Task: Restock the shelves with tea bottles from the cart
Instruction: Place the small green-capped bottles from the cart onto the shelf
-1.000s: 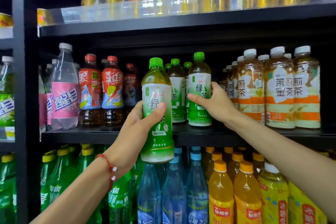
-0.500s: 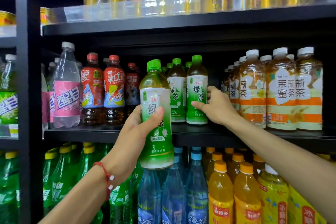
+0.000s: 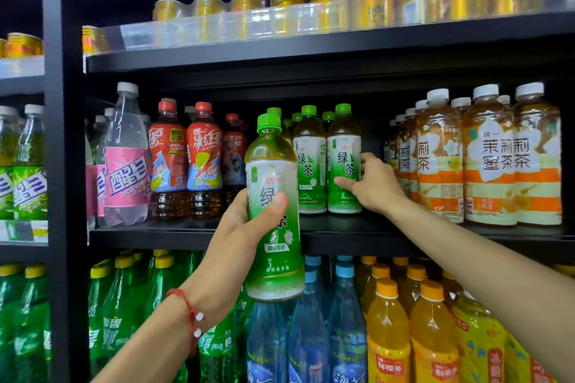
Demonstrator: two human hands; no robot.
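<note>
On the black metal middle shelf (image 3: 186, 235), my right hand (image 3: 375, 188) curls round the standing green-capped plastic tea bottle (image 3: 343, 162); before the shelf edge, my left hand (image 3: 245, 227) grips a second green-capped plastic tea bottle (image 3: 275, 261) upright in the air, thumb across its label.

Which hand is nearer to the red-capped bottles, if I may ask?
Left. The left hand, gripping a green bottle, is below-right of the red-capped bottles; the right hand, holding a shelved bottle, is farther right.
</note>
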